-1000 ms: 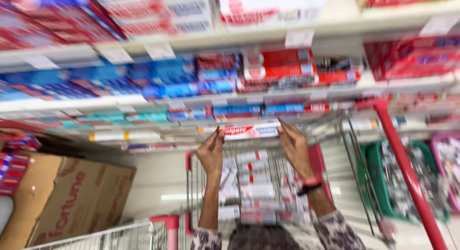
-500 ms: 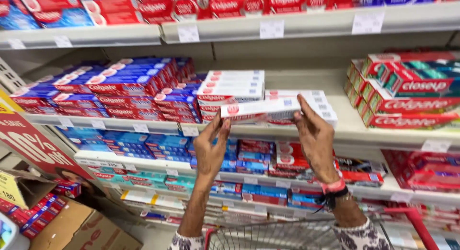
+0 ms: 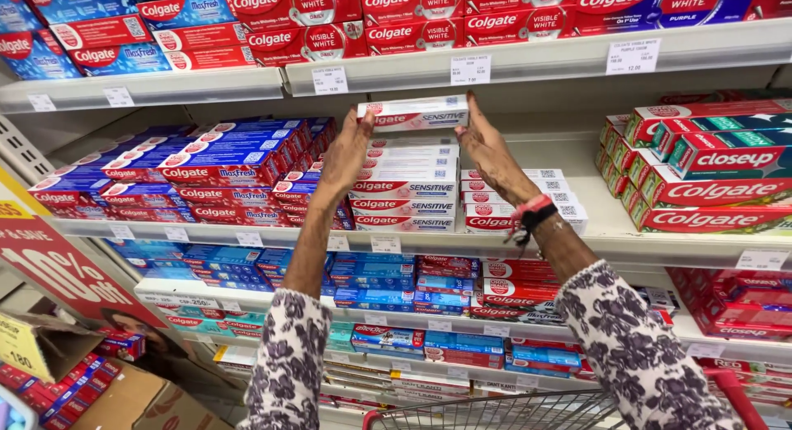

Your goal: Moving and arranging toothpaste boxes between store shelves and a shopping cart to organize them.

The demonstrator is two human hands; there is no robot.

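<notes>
White toothpaste box [image 3: 415, 114] between hands, above stacked white boxes [image 3: 404, 191].

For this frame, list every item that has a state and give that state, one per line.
White long toothpaste carton: held level between both hands, above the stack.
Left hand: gripping the carton's left end.
Right hand: gripping the carton's right end.
Stack of white toothpaste cartons: lying flat on the shelf.
Wire shopping trolley with red rim: below the arms; contents hidden.
Brown cardboard box: flaps open.
</notes>
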